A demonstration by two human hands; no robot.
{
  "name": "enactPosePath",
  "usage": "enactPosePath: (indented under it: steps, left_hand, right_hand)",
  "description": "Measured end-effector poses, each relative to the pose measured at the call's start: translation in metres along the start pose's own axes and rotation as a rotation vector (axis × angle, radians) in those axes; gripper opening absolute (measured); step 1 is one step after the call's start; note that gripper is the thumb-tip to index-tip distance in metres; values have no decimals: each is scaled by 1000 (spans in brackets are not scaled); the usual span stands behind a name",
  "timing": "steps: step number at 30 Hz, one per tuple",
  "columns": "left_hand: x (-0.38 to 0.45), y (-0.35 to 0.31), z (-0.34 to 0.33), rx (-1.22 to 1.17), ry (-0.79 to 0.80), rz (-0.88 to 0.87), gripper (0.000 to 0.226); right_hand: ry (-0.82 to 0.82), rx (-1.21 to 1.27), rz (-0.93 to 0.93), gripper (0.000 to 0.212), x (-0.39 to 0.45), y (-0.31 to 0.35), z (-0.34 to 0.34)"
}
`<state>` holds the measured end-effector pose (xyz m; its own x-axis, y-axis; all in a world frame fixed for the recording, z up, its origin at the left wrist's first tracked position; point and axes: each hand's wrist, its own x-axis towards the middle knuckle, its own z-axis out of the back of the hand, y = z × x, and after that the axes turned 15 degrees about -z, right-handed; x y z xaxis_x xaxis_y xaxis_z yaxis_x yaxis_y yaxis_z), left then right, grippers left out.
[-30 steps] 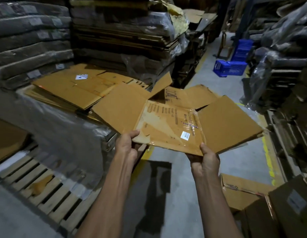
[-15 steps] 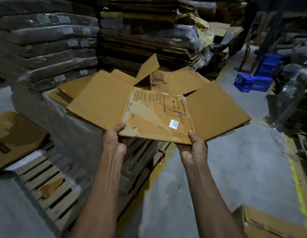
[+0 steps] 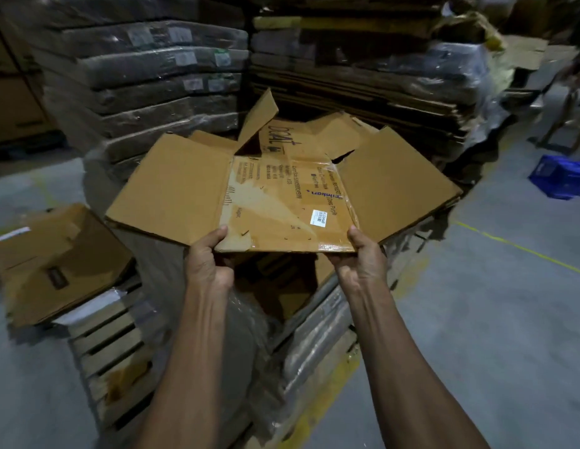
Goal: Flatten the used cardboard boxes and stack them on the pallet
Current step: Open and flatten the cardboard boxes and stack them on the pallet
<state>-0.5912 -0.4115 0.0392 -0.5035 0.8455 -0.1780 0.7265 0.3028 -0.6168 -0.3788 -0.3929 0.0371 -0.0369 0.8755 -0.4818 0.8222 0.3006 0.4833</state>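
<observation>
I hold a flattened brown cardboard box (image 3: 282, 196) with spread flaps and a taped, printed middle panel, level in front of me. My left hand (image 3: 209, 260) grips its near edge at the left corner, thumb on top. My right hand (image 3: 363, 257) grips the near edge at the right corner. The box hangs above a plastic-wrapped stack (image 3: 191, 303) that stands on a wooden pallet (image 3: 110, 345). The top of that stack is hidden under the box.
Tall wrapped bundles of flat cardboard (image 3: 146, 69) rise behind, with another wrapped pile (image 3: 379, 59) to the right. A brown box (image 3: 58, 264) lies on the pallet's left end. Blue crates (image 3: 560, 176) sit on the grey floor (image 3: 492, 303) at right.
I have stepped closer and turned left, carrying the flattened box leftward until it hangs over the wrapped stack on the pallet. Both hands keep the same grip.
</observation>
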Motion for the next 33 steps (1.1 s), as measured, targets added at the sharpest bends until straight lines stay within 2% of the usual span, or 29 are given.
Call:
enactPosePath:
  steps: [6,12,14,18,20,25,28,31,33]
  left_hand:
    - [63,17,-23,-82,-62,-66,39]
    - [115,89,-57,-158,-195,-167,30]
    - [132,133,-61,-122,-288,-130,27]
    - [146,221,-71,-69,-563,59,36]
    - [143,245,-74,-61,-615,124,38]
    - [151,273,-74,0,-633,153,14]
    - [159,284,-80,-16,-646,156,10]
    - [166,295,-79,-61,-641,138,22]
    - [167,299,-79,-57,-627,137,30]
  right_hand:
    - [71,-41,-89,13,79,20,-44]
    - [50,-112,-206,22,194,63,-51]
    - [-14,-152,-250,27,237,76,-48]
    - [-273,-419,-368,43,311,111,-30]
    - [-238,-594,-425,38,335,121,-17]
    - [-349,-704,-445,44,376,130,-5]
    - [-338,-790,-478,35,386,139,-4]
    - [-338,-852,-459,39,394,147,-8]
    - [-307,-776,-478,46,398,148,-12]
